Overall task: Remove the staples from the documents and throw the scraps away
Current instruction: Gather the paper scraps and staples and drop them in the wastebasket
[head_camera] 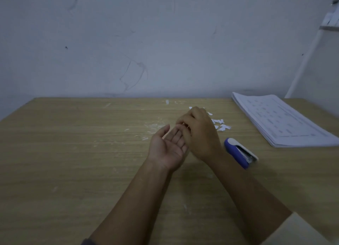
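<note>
The left hand (167, 147) lies palm up over the table (73, 162), fingers straight and relaxed, holding nothing that shows. The right hand (199, 133) is turned back-up across the left fingertips, its fingers curled down onto them. Whether it pinches anything there cannot be told, as its own back hides the tips.

The scraps (221, 124) lie at 1 o'clock from the right hand, just past its knuckles, and some are partly covered by it. The documents (282, 120) sit at 2 o'clock from the hands, well apart from them, near the table's right edge.

A stapler (238, 152) lies at 4 o'clock from the right hand, just beside the wrist, between the hands and the documents. Nothing lies between the hands and the scraps.

The table is pale wood grain, smeared with white flecks and scratches. The scraps are small, jagged, white bits of torn paper. The documents are a squared stack of white sheets with faint printed rows. The stapler is rounded, blue with a white top. Behind stands a scuffed grey wall (146, 43).
</note>
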